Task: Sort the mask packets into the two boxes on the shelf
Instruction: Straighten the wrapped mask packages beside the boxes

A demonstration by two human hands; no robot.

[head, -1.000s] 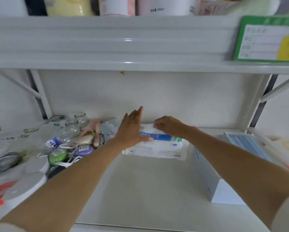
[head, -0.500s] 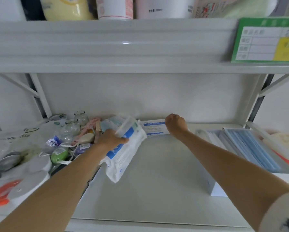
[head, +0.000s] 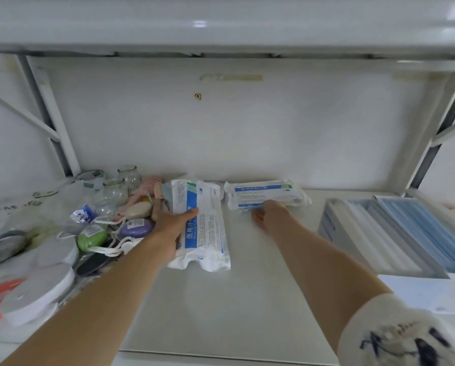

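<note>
Your left hand (head: 171, 228) grips a white and blue mask packet (head: 202, 225) lying lengthwise at the centre of the shelf (head: 221, 299), thumb on top and fingers closed under its left edge. Your right hand (head: 270, 213) rests at the near edge of a second mask packet (head: 264, 194) by the back wall; whether those fingers are closed you cannot tell. Two open boxes (head: 387, 236) of masks sit at the right of the frame.

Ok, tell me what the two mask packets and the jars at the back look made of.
Packet under the left hand: thin, slightly glossy plastic film, judging by its crinkles and printed face. Packet at the right hand: seemingly the same film, blurred. Jars: clear glass, probably; see-through with bright rims.
</note>
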